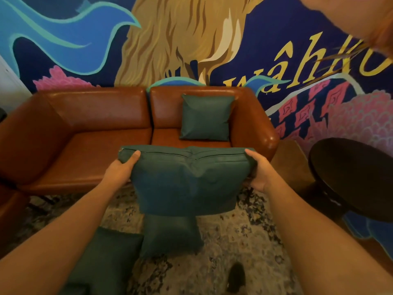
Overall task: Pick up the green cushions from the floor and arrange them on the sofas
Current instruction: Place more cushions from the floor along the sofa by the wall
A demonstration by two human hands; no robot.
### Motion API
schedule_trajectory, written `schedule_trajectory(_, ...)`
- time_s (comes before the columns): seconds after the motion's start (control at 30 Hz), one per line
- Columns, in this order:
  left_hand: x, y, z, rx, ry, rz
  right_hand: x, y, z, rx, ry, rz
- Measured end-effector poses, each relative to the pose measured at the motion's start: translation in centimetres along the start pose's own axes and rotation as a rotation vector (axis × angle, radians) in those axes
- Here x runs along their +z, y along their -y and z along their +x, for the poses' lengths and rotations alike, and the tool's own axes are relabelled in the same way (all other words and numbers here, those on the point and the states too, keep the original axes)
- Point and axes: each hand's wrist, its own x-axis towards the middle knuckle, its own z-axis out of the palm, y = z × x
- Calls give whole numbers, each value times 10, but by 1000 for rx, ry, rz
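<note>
Both hands, left hand (122, 167) and right hand (258, 169), grip the held cushion (187, 179) at frame centre, above the rug. Best placed upright on the sofa (95, 145), left of the placed cushion (206, 118).

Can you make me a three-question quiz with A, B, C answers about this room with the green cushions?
1. Where is the cushion that is already on the sofa?
A. right seat
B. left seat
C. armrest

2. How many cushions lie on the rug?
A. none
B. two
C. five

3. How is the lifted cushion held?
A. one hand
B. both hands
C. nobody holds it

Answers:
A: the propped cushion leans on the sofa right backrest.
B: one floor cushion, another.
B: left hand and right hand grip the held cushion.
</note>
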Motion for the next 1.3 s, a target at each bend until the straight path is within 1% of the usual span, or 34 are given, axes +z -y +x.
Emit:
schedule_trajectory(0.13, 62, -38, 29, 38, -149, 89, -23, 66, 41, -23, 25, -151)
schedule_trajectory(0.23, 99, -61, 44, 32, -203, 68, -39, 108, 68, -85, -5, -343)
schedule_trajectory(0.3, 122, -78, 53, 15, -235, 71, -47, 134, 81, -132, -26, -419)
schedule_trajectory(0.43, 149, -98, 61, 7, -266, 101, -50, 167, 99, -217, -53, -486)
schedule_trajectory(0.53, 156, -104, 71, -33, -264, 72, -46, 179, 119, -269, -97, -472)
schedule_trajectory(0.63, 162, -108, 85, -54, -273, 92, -40, 185, 137, -284, -156, -452)
schedule_trajectory(0.7, 163, -109, 95, -62, -282, 79, -32, 188, 141, -277, -161, -425)
schedule_trajectory(0.77, 164, -109, 105, -66, -288, 62, -25, 189, 149, -258, -131, -381)
schedule_trajectory(0.83, 161, -108, 119, -68, -297, 75, -18, 187, 161, -236, -100, -385)
schedule_trajectory(0.93, 152, -109, 147, -83, -287, 28, -1, 185, 190, -257, -89, -396)
schedule_trajectory(1.07, 131, -105, 196, -76, -287, 7, 36, 183, 221, -283, -66, -387)
schedule_trajectory(1.1, 113, -104, 223, -93, -284, -8, 62, 182, 238, -297, -69, -389)
schedule_trajectory(1.17, 103, -92, 250, -106, -276, -8, 76, 179, 249, -314, -62, -402)
schedule_trajectory(1.23, 76, -81, 289, -140, -282, -36, 110, 177, 267, -321, -61, -428)
schedule_trajectory(1.3, 59, -83, 305, -126, -287, -22, 136, 175, 278, -332, -73, -431)
